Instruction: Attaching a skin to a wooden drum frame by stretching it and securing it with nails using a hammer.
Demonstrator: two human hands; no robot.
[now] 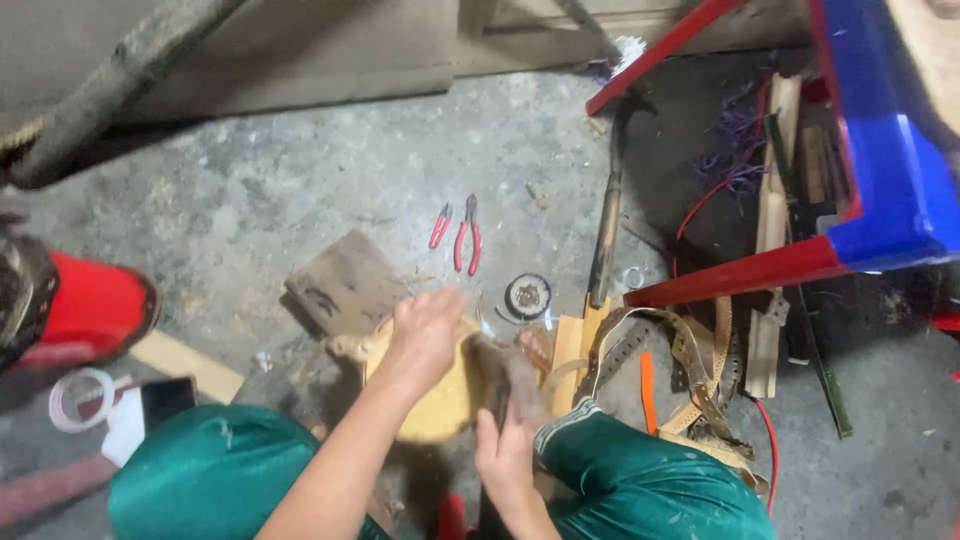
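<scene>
My left hand (pixel 425 335) presses down on a round, pale yellow wooden piece (pixel 440 400) lying on the concrete floor between my knees. My right hand (pixel 505 440) grips a dark, dusty tool (pixel 500 375) and holds it against the right edge of that piece; the tool's working end is blurred. Both knees in shiny green trousers (pixel 210 470) frame the work.
Red-handled pliers (pixel 467 235) and a smaller red cutter (pixel 440 226) lie on the floor ahead. A hammer (pixel 608 215), a round tin (pixel 528 296), a wooden block (pixel 345 285), tan straps (pixel 700 370), wood strips (pixel 770 230) and a red-blue frame (pixel 880 170) sit right. A phone (pixel 165 400) lies left.
</scene>
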